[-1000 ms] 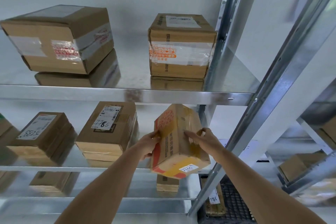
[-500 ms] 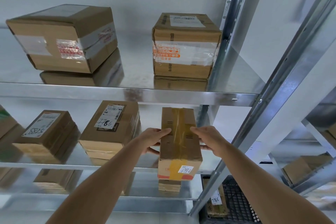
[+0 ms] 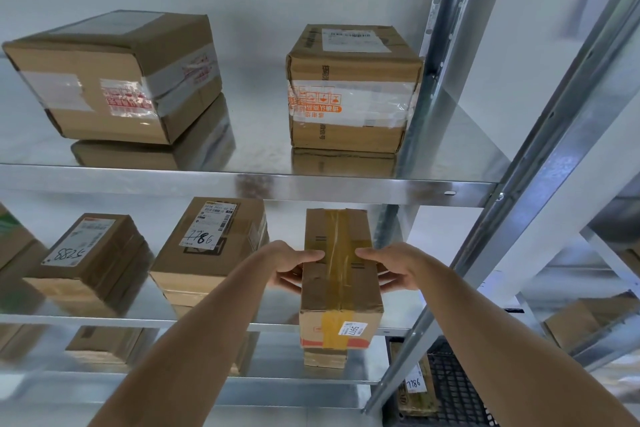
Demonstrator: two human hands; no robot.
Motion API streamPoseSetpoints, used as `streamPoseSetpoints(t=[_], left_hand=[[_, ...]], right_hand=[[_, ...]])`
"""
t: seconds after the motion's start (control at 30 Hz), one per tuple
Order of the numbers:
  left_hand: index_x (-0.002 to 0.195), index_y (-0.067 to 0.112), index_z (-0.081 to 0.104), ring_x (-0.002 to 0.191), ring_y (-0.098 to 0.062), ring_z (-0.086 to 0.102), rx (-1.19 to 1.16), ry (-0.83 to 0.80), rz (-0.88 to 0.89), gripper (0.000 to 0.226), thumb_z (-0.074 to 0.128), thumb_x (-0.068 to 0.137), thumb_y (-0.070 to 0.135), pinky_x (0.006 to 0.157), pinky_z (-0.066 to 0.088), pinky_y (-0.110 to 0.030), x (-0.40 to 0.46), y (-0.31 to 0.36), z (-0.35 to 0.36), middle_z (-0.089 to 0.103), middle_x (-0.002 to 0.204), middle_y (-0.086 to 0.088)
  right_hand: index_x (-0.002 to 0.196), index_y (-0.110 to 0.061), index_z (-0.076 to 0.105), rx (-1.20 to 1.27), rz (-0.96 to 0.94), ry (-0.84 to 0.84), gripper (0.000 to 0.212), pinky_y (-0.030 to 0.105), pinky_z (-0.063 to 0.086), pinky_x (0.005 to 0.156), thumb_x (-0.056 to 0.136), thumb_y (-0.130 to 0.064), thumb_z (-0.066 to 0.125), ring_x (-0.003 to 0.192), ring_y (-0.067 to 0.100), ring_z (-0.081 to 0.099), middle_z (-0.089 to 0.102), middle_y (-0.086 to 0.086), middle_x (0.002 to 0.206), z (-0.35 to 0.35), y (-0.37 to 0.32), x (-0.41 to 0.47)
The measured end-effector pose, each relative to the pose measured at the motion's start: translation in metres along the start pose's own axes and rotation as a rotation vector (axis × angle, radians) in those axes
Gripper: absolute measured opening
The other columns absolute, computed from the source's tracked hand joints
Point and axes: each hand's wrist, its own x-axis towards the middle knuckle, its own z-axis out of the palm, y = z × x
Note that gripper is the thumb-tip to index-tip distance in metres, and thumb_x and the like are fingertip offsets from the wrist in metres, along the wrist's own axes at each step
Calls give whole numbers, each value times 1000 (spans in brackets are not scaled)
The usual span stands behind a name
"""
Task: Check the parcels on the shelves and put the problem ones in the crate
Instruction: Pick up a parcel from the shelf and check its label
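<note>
A long narrow cardboard parcel [image 3: 341, 284] with yellow tape along its top and a small label reading 5917 lies at the right end of the middle shelf [image 3: 104, 317], its front end over the shelf's edge. My left hand [image 3: 292, 265] holds its left side, thumb on top and fingers against the side. My right hand [image 3: 391, 267] holds its right side the same way. A black crate [image 3: 453, 392] stands on the floor at the lower right, with a parcel labelled 7186 [image 3: 414, 388] inside.
Two taped parcels [image 3: 114, 76] [image 3: 351, 87] sit on the upper shelf [image 3: 242, 184]. Parcels labelled 7786 [image 3: 211, 246] and 5788 [image 3: 90, 253] stand left of my hands. A steel upright [image 3: 519, 201] slants between shelf and crate. More parcels lie on the lower shelf and on a neighbouring rack at right.
The parcel was tilted up on edge between my hands a second ago. It has been turned flat, taped side up, and set down on the middle shelf.
</note>
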Motion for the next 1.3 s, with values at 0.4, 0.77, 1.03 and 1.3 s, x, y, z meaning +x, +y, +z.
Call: streamPoseSetpoints(t=[0.4,0.77,1.03,1.3], left_hand=[[114,1,67,89,-29,79,12,-18,2,44,82,87,33,84,65,-43,7,-1,-1,80,98,-15],[114,0,67,95,-30,77,59,-24,18,39,78,92,30,93,62,-44,6,2,0,78,103,-16],[110,2,69,85,-25,79,23,55,46,46,81,87,40,84,65,-41,8,-10,5,81,93,-11],[127,17,65,94,-25,78,-58,17,134,42,75,93,40,91,63,-46,3,-21,0,80,102,-7]], right_hand=[[114,-10,67,-69,-18,6,42,51,61,92,86,-38,81,93,30,78,79,10,103,1,-2,8],[113,-10,66,-70,-34,31,35,47,63,84,90,-33,78,91,29,77,78,9,101,4,-2,8],[113,-11,66,-1,-53,47,44,45,63,87,87,-44,79,91,26,77,78,7,104,5,10,2],[135,-28,52,45,-124,2,53,41,54,91,93,-57,65,108,24,64,64,-3,123,18,10,-18]])
